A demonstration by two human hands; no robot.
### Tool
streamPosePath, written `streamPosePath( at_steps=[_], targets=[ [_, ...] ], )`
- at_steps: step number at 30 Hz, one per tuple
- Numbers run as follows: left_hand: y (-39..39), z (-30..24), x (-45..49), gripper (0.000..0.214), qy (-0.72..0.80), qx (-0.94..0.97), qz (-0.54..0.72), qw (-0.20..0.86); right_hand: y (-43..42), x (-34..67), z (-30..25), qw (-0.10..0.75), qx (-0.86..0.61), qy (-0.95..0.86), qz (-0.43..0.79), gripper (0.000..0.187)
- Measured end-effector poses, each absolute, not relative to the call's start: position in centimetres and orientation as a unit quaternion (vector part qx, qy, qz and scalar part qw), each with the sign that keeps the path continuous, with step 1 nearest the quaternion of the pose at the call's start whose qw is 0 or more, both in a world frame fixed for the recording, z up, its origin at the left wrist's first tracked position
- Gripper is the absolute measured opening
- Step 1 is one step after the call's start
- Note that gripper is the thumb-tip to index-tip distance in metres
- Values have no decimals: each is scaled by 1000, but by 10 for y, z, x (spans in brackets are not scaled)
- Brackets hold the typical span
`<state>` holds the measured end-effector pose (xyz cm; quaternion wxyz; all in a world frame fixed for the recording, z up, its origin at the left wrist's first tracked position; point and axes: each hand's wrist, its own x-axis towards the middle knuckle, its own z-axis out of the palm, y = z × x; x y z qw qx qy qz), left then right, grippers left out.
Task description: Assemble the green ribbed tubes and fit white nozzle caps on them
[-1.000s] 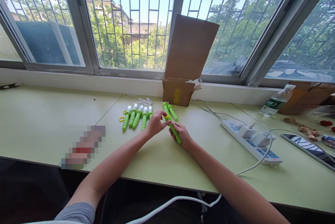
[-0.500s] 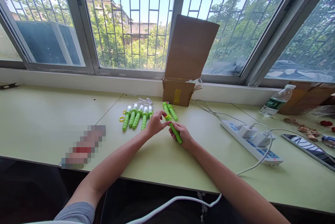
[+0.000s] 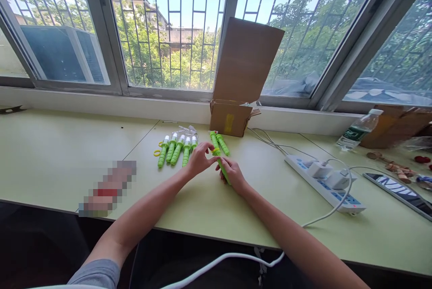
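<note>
My right hand [image 3: 232,174] is closed round a green plastic stick [image 3: 221,163] that lies slanted over the pale green table [image 3: 60,154]. My left hand [image 3: 198,159] pinches the same stick near its yellow band, fingertips meeting those of the right hand. Just behind, a second green stick [image 3: 222,144] lies loose on the table. To the left, a row of several green sticks with clear caps [image 3: 176,149] lies side by side, with a yellow ring [image 3: 157,153] beside them.
An open cardboard box [image 3: 232,115] stands at the window ledge behind the hands. A white power strip [image 3: 324,183] with plugs and cables lies to the right, then a phone [image 3: 398,190], a water bottle [image 3: 357,129] and small odds. A blurred patch lies at the left.
My right hand has closed further over the stick and turned it slightly. The view has shifted a little. The left hand keeps its pinch.
</note>
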<state>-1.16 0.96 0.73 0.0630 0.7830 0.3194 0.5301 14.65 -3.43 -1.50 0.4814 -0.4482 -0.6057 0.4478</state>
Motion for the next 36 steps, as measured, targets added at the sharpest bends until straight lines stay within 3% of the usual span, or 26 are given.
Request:
streamPosePath(
  at_steps=[8,19,36],
  targets=[
    [11,4,-9,28,325,777,534,74,-35,147,-14,456,-458,-636,420,19],
    [13,6,-6,30,352,767,529,85,-34,150,-12,470,-427,-584,506,27],
    [11,6,-5,25,341,770,529,108,-39,153,-4,472,-415,-557,543,27]
  ],
)
